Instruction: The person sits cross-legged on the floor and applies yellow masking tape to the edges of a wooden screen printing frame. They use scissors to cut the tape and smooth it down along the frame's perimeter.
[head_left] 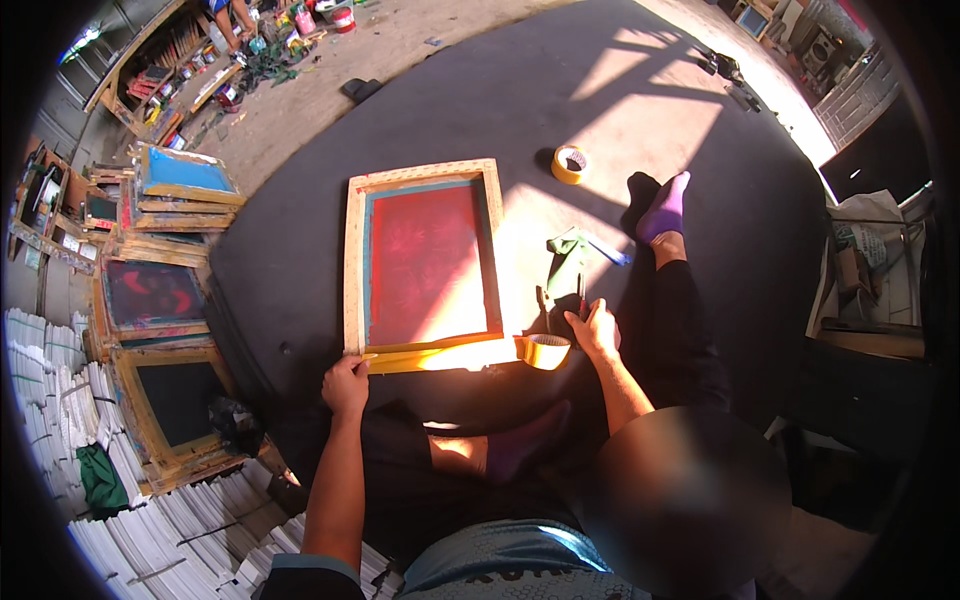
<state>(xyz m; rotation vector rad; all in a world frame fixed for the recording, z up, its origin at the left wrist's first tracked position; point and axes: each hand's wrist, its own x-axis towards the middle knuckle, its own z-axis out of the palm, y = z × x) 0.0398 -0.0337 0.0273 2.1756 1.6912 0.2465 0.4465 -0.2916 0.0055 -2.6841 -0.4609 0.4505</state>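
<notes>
A wooden screen-printing frame [353, 250] with red mesh lies flat in front of me. Along its near edge runs a strip of yellow tape [430, 358]. My left hand [347, 384] pinches the strip's end at the frame's near left corner. A yellow tape roll [547, 352] rests by the near right corner, at the strip's other end. Right of this roll, my right hand [598, 330] has its fingers closed around the near end of a slim dark tool [582, 287], whose exact kind is unclear. A green cloth [567, 258] lies just beyond the tool.
Another yellow tape roll [570, 165] and a blue pen-like item [610, 250] lie on the dark mat [460, 110]. My socked foot [666, 205] is at the right. Stacked printing frames [185, 205] and bundled white paper [170, 540] line the left side.
</notes>
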